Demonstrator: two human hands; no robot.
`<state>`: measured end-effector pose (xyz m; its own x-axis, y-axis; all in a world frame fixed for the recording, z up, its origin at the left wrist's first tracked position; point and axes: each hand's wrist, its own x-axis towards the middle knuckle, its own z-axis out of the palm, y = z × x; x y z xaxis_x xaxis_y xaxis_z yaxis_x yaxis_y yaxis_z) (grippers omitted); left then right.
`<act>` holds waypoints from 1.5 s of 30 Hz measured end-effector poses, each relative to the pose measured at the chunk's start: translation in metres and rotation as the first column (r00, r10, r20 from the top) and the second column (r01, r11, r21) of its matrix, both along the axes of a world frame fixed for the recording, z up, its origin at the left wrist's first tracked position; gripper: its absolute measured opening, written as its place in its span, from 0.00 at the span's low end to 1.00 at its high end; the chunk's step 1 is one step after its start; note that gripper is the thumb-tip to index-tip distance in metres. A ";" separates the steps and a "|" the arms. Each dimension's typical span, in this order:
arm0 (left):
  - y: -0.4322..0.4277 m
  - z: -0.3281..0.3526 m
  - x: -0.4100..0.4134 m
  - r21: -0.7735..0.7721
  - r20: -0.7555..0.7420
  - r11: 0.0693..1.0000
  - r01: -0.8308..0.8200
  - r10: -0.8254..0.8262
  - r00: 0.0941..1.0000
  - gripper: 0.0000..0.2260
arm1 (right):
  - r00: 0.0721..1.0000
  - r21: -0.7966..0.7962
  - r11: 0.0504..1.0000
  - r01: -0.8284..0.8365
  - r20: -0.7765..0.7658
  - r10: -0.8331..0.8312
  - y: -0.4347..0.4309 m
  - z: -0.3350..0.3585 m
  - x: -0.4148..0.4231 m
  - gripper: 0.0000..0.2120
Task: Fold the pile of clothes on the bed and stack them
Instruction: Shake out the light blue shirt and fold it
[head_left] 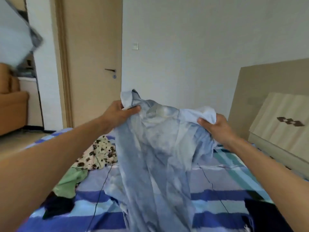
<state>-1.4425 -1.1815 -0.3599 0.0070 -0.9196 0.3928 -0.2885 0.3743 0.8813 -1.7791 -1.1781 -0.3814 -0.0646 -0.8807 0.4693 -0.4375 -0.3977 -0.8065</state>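
Shirt (pixel 153 148), pale blue, is held up over the bed (pixel 234 185). Its top edge is near frame centre; the lower part hangs toward 6 o'clock and runs out of view, so I cannot tell where the hem ends.

Left hand (pixel 120 113), at 10 o'clock of the shirt: fingers curled tight round a bunched corner, with loose cloth sticking up above the fist.
Right hand (pixel 215 128), at 2 o'clock of the shirt: thumb and curled fingers pinch a wad of the other top corner.

Pile (pixel 100 151) lies unfolded on the bed at 8 o'clock of the shirt. No folded stack is in view. Judged stage: early, with the shirt being spread before its first fold.

Risks:
- Both grips are on bunched cloth, not on clear seams. If the shirt is laid down like this, it will likely land twisted and the fold will come out crooked.
- The body of the shirt is crumpled and seems doubled on itself. A sleeve may be trapped inside, though I cannot tell.
- A thin cable (pixel 100 190) runs across the sheet just beside the hanging cloth. Dragging the shirt could snag it or bury it.
- Laying the shirt toward 8 o'clock would overlap the pile and tangle the two.
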 end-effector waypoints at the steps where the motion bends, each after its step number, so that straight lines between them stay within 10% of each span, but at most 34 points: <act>1: -0.004 0.037 0.005 -0.046 0.037 0.999 -0.013 0.015 0.999 0.06 | 1.000 -0.068 0.998 0.010 -0.015 -0.011 -0.004 0.040 0.003 0.03; 8: 0.013 0.291 0.006 -0.376 0.019 0.925 -0.064 0.077 0.997 0.08 | 1.000 -0.590 0.807 0.029 0.024 -0.019 0.025 0.301 0.009 0.18; 13: 0.033 0.382 0.012 -0.365 -0.093 0.924 -0.114 0.086 0.992 0.13 | 0.997 -0.481 0.874 -0.064 0.011 0.079 0.048 0.373 0.011 0.27; 29: 0.050 0.216 0.039 -0.136 -0.245 0.944 0.300 -0.325 0.913 0.11 | 0.930 -0.081 0.937 -0.340 -0.175 0.322 0.037 0.220 0.037 0.13; 34: 0.048 0.185 0.061 -0.164 -0.036 0.923 0.348 -0.358 0.933 0.38 | 0.803 0.078 0.816 -0.573 -0.146 0.578 0.061 0.183 0.047 0.29; 38: 0.050 0.170 0.076 -0.156 0.012 0.927 0.342 -0.344 0.939 0.31 | 0.683 0.208 0.675 -0.708 -0.042 0.729 0.059 0.158 0.044 0.31; 45: 0.060 0.139 0.091 -0.082 -0.030 0.955 0.284 -0.287 0.957 0.14 | 0.718 0.126 0.707 -0.696 0.096 0.689 0.040 0.116 0.046 0.20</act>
<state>-1.3516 -1.1215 -0.2209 -0.2336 -0.8530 0.4667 -0.1237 0.5021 0.8559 -1.7334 -1.1379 -0.2650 0.5751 -0.7410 0.3466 -0.0524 -0.4562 -0.8883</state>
